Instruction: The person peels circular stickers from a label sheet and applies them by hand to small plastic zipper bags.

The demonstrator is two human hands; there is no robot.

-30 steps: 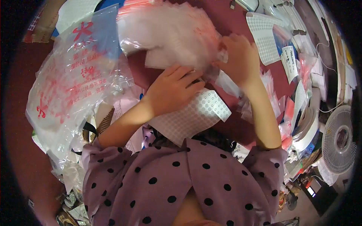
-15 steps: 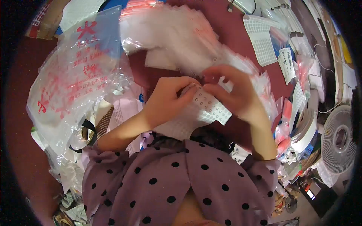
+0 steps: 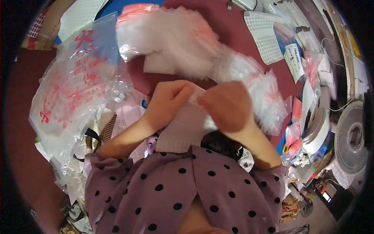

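My left hand [image 3: 169,102] is closed on a sheet of small round stickers [image 3: 182,132], thumb and finger pinching its upper edge. The sheet hangs down in front of my chest. Close beside it, my right hand [image 3: 229,106] is closed, its fingertips at the sheet's upper right part; motion blurs it and hides what it pinches. Beyond both hands lies a heap of clear zip bags [image 3: 179,43] with red closure strips. More zip bags [image 3: 265,97] spread to the right, some bearing small round stickers.
On the left lies a large clear plastic bag [image 3: 74,85] with red print. Another sticker sheet [image 3: 265,37] lies at the back right, near a label with handwriting [image 3: 294,62]. At far right stands a fan [image 3: 351,138]. Bare dark red tabletop [image 3: 230,29] shows behind the zip bags.
My right hand has come down and turned, its fingers closing near the sheet. The sheet's right end, which showed printed G stickers, is now mostly hidden behind it. The view has shifted slightly.
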